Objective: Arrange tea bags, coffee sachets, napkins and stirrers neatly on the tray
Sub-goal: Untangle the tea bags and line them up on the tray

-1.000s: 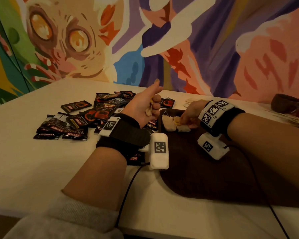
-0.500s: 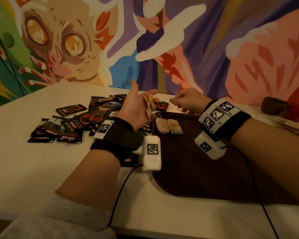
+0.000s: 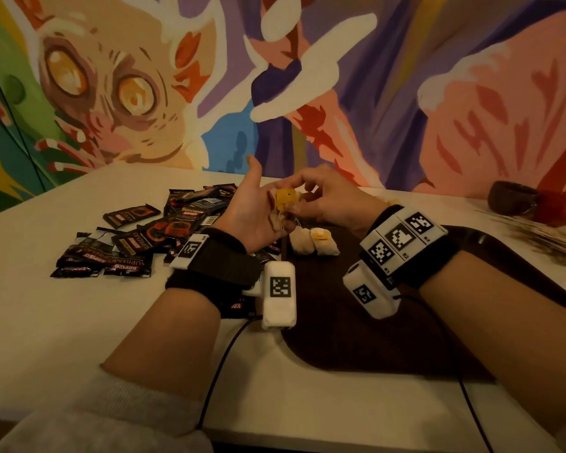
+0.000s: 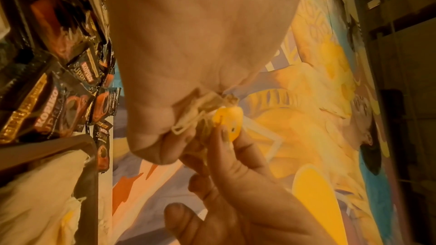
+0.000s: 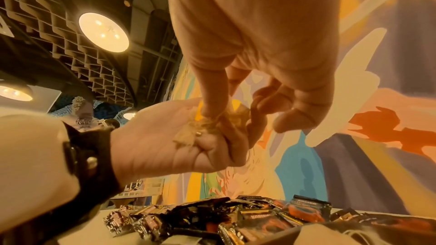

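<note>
Writing: "KOPIKO" and "SUPREMO" readable on the dark coffee sachets [image 3: 138, 238], heaped on the table [image 3: 46, 322] left of the tray [image 3: 356, 338].
Left hand [image 3: 252, 214]: palm up, fingers loosely curled around a tea bag [image 3: 280, 207].
Right hand [image 3: 327, 197]: pinching the yellow tag [image 3: 286, 198] of that tea bag.
Tea bags on tray [image 3: 314, 245]: two side by side at its far left corner, just below both hands.

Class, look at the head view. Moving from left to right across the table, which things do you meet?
Coffee sachets → left hand → tea bag held between both hands → right hand → dark bowl.
</note>
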The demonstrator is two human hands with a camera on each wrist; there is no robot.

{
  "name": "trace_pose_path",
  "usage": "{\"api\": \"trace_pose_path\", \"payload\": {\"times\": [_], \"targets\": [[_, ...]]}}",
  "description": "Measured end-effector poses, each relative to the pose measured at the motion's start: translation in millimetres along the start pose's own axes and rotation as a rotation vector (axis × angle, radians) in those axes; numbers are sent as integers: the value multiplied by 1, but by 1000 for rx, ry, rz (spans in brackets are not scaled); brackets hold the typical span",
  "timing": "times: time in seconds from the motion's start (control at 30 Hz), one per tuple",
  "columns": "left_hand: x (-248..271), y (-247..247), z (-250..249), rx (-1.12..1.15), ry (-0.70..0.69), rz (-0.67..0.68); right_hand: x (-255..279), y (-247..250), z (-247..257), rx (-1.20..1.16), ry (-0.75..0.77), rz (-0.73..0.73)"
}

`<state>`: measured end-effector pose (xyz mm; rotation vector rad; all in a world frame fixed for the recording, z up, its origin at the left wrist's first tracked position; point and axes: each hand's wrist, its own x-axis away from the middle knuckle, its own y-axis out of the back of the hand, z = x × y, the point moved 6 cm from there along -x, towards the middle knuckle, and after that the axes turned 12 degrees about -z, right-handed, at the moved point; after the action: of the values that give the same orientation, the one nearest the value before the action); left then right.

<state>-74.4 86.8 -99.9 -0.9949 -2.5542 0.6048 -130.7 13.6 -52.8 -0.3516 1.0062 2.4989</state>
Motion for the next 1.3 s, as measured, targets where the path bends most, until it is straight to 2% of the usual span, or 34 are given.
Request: {"api": "trace_pose_path", "payload": {"times": [0.1,0.27,0.43,0.53,0.77,1.13,1.3], "targets": [[-1,1,0,-14,-13,-2,2,4,-1,-40,-19,-63],[2,2,4,-115,8,-16,0,20,-15,-295,-262,-237],[-7,14,5,-70,45,-165,-1,28,-26,-435,-412,-349],[-9,18,4,-39,31,-200,1,27,-30,-457,-472,-359],[-9,9,4,-120,-23,-129,4,15,-36,-508,-561,-296],[-10,15,-8,-190,-236,-209,-1,5,-34,-333,-461,-259],[-9,15,-12,-255,-283,-225,-6,7,-21,-160,-295,-82]]}}
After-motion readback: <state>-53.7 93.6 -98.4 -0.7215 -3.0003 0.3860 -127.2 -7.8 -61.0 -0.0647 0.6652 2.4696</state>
